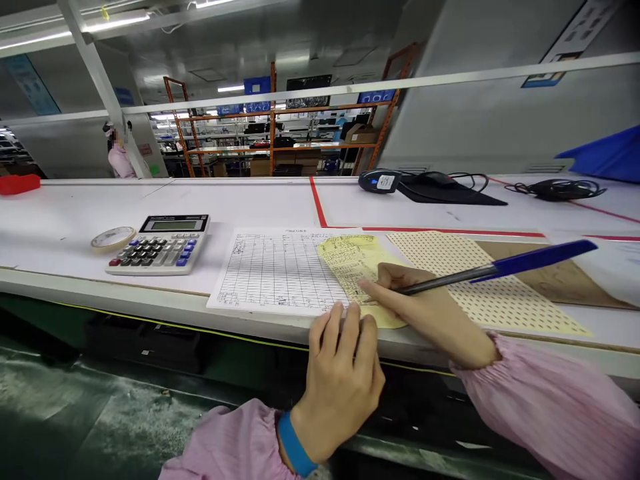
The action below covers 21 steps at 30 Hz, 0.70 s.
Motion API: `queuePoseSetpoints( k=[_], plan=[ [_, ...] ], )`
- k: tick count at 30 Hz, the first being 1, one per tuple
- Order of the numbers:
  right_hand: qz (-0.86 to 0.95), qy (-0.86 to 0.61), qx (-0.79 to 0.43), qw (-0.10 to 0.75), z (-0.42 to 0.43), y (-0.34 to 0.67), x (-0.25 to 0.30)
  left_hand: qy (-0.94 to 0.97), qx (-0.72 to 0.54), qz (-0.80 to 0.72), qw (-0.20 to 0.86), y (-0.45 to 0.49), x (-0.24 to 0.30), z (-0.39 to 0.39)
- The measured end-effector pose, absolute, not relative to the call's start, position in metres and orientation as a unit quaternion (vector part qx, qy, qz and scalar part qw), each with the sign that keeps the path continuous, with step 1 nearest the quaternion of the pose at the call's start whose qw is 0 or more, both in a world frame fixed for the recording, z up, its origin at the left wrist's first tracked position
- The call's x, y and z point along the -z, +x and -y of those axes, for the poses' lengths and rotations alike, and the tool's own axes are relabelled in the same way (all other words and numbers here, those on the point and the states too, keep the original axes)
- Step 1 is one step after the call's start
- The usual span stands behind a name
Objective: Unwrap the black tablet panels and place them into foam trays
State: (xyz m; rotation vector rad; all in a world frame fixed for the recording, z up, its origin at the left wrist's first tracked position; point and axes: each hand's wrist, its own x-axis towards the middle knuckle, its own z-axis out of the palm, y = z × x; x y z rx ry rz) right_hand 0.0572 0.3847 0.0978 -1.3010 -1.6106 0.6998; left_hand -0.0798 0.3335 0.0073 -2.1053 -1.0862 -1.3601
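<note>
My right hand (425, 313) is shut on a blue ballpoint pen (500, 270), with its index finger stretched out over a yellow handwritten note (350, 267). The note lies partly on a printed grid form (270, 273). My left hand (340, 380) rests at the table's front edge, its fingertips on the lower edge of the papers, holding nothing. A blue wristband (294, 443) circles that wrist. To the right of the note lies a cream perforated sheet (480, 287). A desktop calculator (160, 245) and a roll of tape (113, 239) sit left of the form.
A black scanner (380, 180) with cables lies on a dark mat (445, 193) at the back. Further right are a coiled black cable (555, 190) and a blue bin (605, 157). A co-worker in pink (120, 160) stands far left, before orange shelving (273, 127).
</note>
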Motion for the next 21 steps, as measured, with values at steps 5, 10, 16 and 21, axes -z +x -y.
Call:
queuePoseSetpoints(
  k=[5,10,16,21],
  plan=[
    [0.601,-0.501,-0.352,0.513,-0.398,0.074,-0.110,-0.753,0.462,0.427,0.196,-0.075,-0.018,-0.335],
    [0.626,-0.520,-0.360,0.456,-0.403,0.072,-0.110,-0.746,0.454,0.448,0.191,-0.070,-0.021,-0.337],
    [0.649,-0.576,-0.257,0.427,-0.407,0.056,-0.101,-0.746,0.464,0.439,0.189,-0.068,-0.015,-0.340],
    [0.670,-0.578,-0.213,0.414,-0.406,0.053,-0.102,-0.745,0.462,0.444,0.184,-0.068,-0.014,-0.339]
  ],
)
